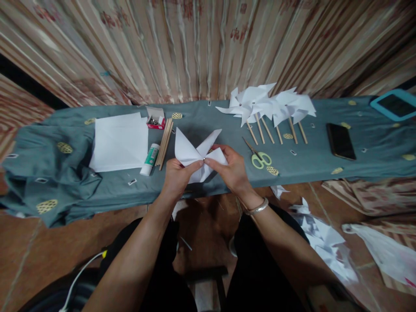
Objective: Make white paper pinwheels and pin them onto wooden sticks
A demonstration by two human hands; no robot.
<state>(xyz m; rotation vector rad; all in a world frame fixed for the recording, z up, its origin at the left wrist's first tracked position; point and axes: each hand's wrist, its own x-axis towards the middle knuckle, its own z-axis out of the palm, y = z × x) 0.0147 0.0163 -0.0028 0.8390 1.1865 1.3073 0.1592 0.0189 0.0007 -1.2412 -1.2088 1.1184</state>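
A white paper pinwheel (188, 147) with spread blades is held between my two hands above the near side of the table. My left hand (177, 177) grips it from the left, thumb pressed close to its centre. From the right, my right hand (232, 168) pinches it, the thumb tip meeting the same spot. A small shiny pin head (204, 159) shows at the centre between both thumbs. The fingers behind the paper are mostly hidden. Scissors with green handles (260, 160) lie right of my right hand. Several wooden sticks (165, 145) and a glue stick (150, 159) lie to the left.
White paper sheets (120, 141) and a red box of pins (156, 119) sit left on the cloth-covered table (208, 115). Finished pinwheels on sticks (269, 104) lie at the back right, near a black phone (341, 141) and a blue-framed tablet (394, 105). Paper scraps (325, 242) lie on the floor.
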